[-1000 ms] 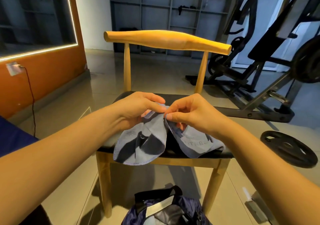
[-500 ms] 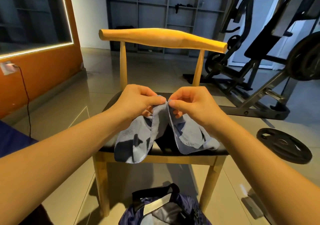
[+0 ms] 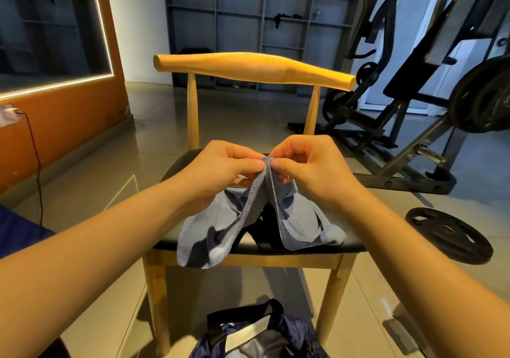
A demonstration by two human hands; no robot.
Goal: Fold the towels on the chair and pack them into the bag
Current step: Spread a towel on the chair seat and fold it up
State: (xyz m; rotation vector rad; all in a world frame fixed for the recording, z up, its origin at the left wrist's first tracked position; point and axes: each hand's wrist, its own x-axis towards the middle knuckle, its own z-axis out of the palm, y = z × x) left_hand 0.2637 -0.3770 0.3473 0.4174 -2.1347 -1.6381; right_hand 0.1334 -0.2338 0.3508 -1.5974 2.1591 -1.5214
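Note:
A blue-grey towel hangs in two drooping halves over the black seat of a wooden chair. My left hand and my right hand both pinch the towel's top edge, fingertips close together above the seat. The towel's lower parts rest on the seat, and the left half hangs over the front edge. A dark blue bag with black handles lies open on the floor under the chair's front, partly cut off by the frame.
A black weight plate lies on the tiled floor to the right. Behind it stands a gym machine. An orange wall with a cable runs along the left. Grey shelving lines the back.
Both hands have lifted the pinched towel edge higher above the seat, so the two halves hang longer and straighter. The view has shifted slightly.

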